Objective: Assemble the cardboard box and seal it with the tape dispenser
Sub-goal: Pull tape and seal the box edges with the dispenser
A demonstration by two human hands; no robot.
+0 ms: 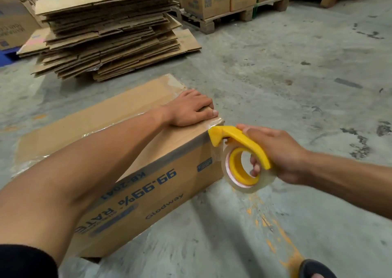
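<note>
A brown cardboard box (161, 180) with blue upside-down print stands on the concrete floor, its top flaps folded down. My left hand (191, 108) lies flat, palm down, on the top near the right end. My right hand (277, 154) grips a yellow tape dispenser (239, 142) holding a roll of clear tape (244, 171). The dispenser's nose touches the box's upper right edge, where clear tape runs over the corner.
A tall stack of flattened cardboard boxes (110, 29) lies behind the box. Printed cartons on a wooden pallet (229, 17) stand at the back. A dark sandal (316, 269) shows at the bottom right. Bare floor spreads to the right.
</note>
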